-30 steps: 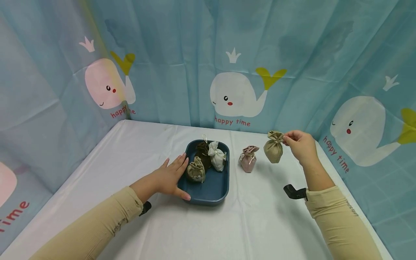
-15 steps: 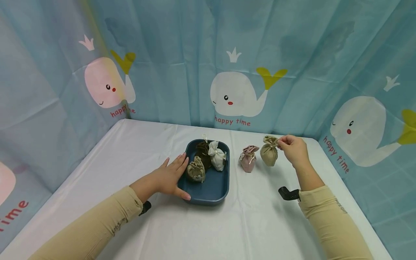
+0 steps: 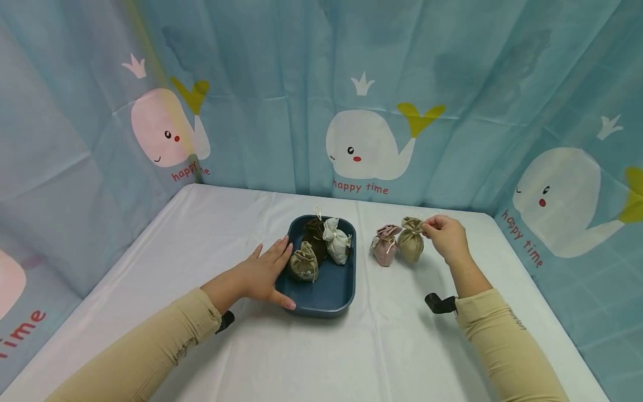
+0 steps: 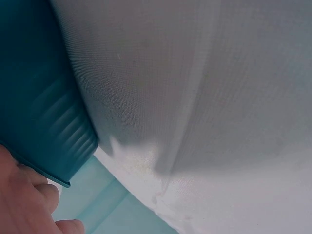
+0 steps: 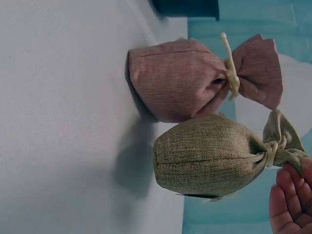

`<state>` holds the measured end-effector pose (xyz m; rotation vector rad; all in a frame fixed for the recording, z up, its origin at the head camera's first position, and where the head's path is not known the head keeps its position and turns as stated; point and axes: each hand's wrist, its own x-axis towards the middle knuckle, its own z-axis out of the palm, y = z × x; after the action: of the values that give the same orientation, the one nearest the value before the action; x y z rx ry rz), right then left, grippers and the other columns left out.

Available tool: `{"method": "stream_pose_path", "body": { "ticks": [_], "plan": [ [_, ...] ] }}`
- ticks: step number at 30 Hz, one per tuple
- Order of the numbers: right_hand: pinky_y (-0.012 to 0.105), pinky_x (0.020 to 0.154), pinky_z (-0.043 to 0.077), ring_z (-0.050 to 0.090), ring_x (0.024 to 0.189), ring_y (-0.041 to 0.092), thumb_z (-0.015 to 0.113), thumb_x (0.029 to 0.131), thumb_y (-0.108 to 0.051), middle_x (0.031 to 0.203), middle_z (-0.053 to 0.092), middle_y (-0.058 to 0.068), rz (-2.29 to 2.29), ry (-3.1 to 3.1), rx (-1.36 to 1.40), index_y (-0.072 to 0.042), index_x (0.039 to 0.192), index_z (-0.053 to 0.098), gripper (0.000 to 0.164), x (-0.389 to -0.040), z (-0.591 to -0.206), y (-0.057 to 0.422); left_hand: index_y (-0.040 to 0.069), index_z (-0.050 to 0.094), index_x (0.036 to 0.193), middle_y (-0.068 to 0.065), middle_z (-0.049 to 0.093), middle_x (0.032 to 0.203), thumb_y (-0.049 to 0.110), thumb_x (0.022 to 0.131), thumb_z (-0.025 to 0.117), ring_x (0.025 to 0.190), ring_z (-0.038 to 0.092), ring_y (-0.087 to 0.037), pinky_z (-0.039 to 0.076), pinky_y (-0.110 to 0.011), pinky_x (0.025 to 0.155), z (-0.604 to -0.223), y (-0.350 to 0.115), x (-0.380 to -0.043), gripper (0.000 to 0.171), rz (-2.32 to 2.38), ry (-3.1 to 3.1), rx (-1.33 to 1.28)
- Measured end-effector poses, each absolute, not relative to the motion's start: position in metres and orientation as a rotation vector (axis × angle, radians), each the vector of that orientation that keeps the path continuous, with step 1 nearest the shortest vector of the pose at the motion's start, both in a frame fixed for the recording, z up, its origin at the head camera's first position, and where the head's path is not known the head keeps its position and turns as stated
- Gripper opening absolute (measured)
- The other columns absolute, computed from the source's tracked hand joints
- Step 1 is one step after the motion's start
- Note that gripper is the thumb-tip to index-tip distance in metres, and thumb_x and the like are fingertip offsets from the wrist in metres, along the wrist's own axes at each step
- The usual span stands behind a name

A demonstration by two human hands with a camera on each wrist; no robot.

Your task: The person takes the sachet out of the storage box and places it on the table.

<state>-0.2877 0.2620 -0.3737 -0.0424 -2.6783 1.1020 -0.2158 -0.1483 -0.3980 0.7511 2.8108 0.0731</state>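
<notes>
My right hand (image 3: pixel 447 237) pinches the gathered top of an olive-tan drawstring pouch (image 3: pixel 411 245). In the right wrist view this pouch (image 5: pixel 209 156) hangs slightly above the white cloth, its shadow beneath it. Right beside it a pink drawstring pouch (image 3: pixel 384 248) stands upright on the table. My left hand (image 3: pixel 258 274) rests with spread, straight fingers on the left rim of a dark blue tray (image 3: pixel 326 310). Inside the tray are a dark brown pouch (image 3: pixel 315 237), a white pouch (image 3: pixel 337 245) and an olive pouch (image 3: pixel 303 267).
A white cloth covers the table (image 3: pixel 321 357). Light blue curtains (image 3: pixel 251 111) printed with whales surround its back and sides. The table's back edge lies close behind the pouches. A black wrist camera (image 3: pixel 440 303) juts out below my right hand.
My right hand has carried the olive-tan pouch left and down, until it is beside the pink pouch. The left hand and the tray have stayed in place.
</notes>
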Motion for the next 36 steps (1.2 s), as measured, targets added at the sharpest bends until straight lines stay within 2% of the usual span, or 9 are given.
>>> {"method": "stream_pose_path", "body": {
  "ticks": [10, 28, 36],
  "plan": [
    [0.035, 0.069, 0.049, 0.063, 0.083, 0.027, 0.054, 0.093, -0.015, 0.088, 0.067, 0.017, 1.132, -2.717, -0.078, 0.001, 0.092, 0.064, 0.018, -0.288, -0.382, 0.260, 0.007, 0.002, 0.147, -0.011, -0.008, 0.153, 0.088, 0.054, 0.048, 0.140, -0.003, -0.027, 0.004, -0.057, 0.107, -0.396, -0.147, -0.215, 0.132, 0.066, 2.811, 0.756],
    [0.035, 0.068, 0.047, 0.062, 0.081, 0.026, 0.053, 0.093, -0.019, 0.088, 0.066, 0.016, 1.108, -2.822, -0.131, 0.000, 0.093, 0.064, 0.022, -0.285, -0.386, 0.262, 0.007, 0.002, 0.147, -0.011, -0.007, 0.153, 0.087, 0.055, 0.048, 0.140, -0.003, -0.027, 0.002, -0.057, 0.107, -0.394, -0.147, -0.214, 0.131, 0.086, 2.804, 0.763],
    [0.041, 0.074, 0.047, 0.059, 0.093, 0.030, 0.055, 0.091, -0.030, 0.103, 0.063, 0.018, 1.136, -2.883, -0.136, -0.002, 0.104, 0.063, 0.032, -0.283, -0.381, 0.265, 0.007, 0.003, 0.148, -0.012, -0.007, 0.153, 0.088, 0.055, 0.047, 0.140, -0.002, -0.027, 0.004, -0.058, 0.106, -0.395, -0.147, -0.214, 0.131, 0.084, 2.815, 0.763]
  ]
}}
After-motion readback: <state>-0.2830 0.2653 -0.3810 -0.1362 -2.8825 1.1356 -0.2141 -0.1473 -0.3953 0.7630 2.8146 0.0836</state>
